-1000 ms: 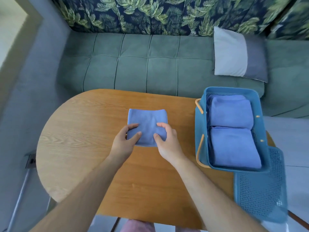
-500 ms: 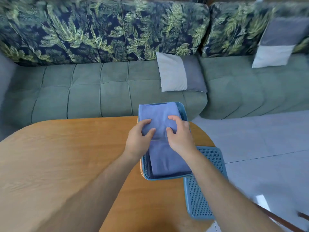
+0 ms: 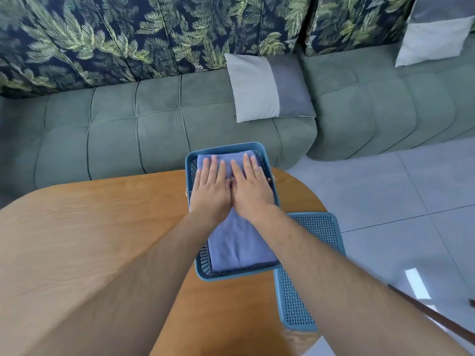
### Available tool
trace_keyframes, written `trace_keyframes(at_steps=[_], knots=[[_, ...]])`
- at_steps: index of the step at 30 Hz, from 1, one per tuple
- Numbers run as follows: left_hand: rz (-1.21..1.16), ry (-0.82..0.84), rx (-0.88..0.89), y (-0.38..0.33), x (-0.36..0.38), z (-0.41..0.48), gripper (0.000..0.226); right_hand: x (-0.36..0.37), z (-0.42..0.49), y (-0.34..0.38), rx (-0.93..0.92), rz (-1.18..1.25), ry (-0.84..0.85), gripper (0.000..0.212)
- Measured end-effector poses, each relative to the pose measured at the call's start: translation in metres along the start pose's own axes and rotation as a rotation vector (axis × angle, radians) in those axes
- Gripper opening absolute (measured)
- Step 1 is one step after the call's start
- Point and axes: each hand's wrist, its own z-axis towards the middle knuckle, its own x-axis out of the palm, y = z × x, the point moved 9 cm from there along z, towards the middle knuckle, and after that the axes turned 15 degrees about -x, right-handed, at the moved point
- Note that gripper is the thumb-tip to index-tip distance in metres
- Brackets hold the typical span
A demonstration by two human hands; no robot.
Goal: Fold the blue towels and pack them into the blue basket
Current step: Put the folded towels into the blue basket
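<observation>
Pressing down with the left hand (image 3: 212,190) and the right hand (image 3: 250,187), side by side, thumbs touching, palms flat, fingers straight and a little spread: nothing gripped, nothing pinched, only flat pressure. Directly under both palms, a folded blue towel (image 3: 227,157), lying at the far end of the blue basket (image 3: 231,276), with its far edge just past the fingertips and close to the basket's far wall. Back toward the wrists and beneath the forearms, a second blue towel (image 3: 239,247) filling the near end of the same basket; boundary between the two towels hidden by the hands. Under the basket, a wooden table (image 3: 102,227), with the basket close to its right-hand rim. Just right of the right forearm, beside the basket's near right corner, a perforated blue lid (image 3: 298,299), flat on the table and overhanging its edge. Beyond the fingertips, a green sofa (image 3: 115,140) with a two-tone grey cushion (image 3: 267,88); off to the right of the right hand, pale floor tiles (image 3: 385,188).
</observation>
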Motion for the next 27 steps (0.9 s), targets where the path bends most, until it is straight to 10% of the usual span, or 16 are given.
trace_keyframes(at_steps=[23, 27], knots=[[0.252, 0.116, -0.088, 0.012, 0.053, 0.018, 0.059, 0.053, 0.019, -0.014, -0.022, 0.048, 0.106, 0.059], [0.088, 0.131, -0.108, -0.007, 0.007, -0.007, 0.054, -0.015, -0.023, -0.008, -0.076, 0.307, -0.168, 0.043]])
